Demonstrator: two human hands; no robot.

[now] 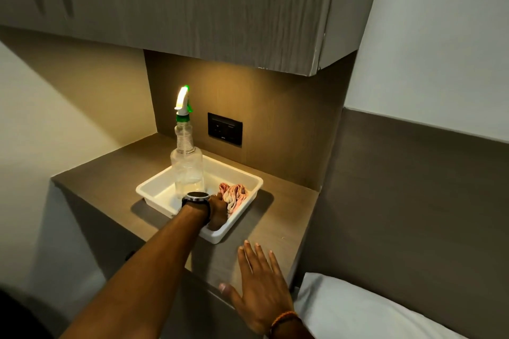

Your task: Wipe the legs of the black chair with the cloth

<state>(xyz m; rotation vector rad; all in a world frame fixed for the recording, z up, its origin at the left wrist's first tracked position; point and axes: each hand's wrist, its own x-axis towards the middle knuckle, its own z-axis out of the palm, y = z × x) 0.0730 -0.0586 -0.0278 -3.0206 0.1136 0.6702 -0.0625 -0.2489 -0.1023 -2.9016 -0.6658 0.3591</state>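
Note:
A crumpled pink cloth [236, 195] lies in the right part of a white plastic tray [249, 177] on a brown bedside counter. My left hand [218, 210], with a watch on its wrist, reaches into the tray and its fingers touch the cloth's near edge; whether they grip it I cannot tell. My right hand [261, 287] rests flat with fingers spread on the counter's front edge, holding nothing. No black chair is in view.
A clear spray bottle [186, 162] with a white and green trigger stands in the tray's left part. A black wall socket [225, 128] sits behind it. A cabinet [192, 8] hangs overhead. A white pillow [358, 311] lies at the lower right.

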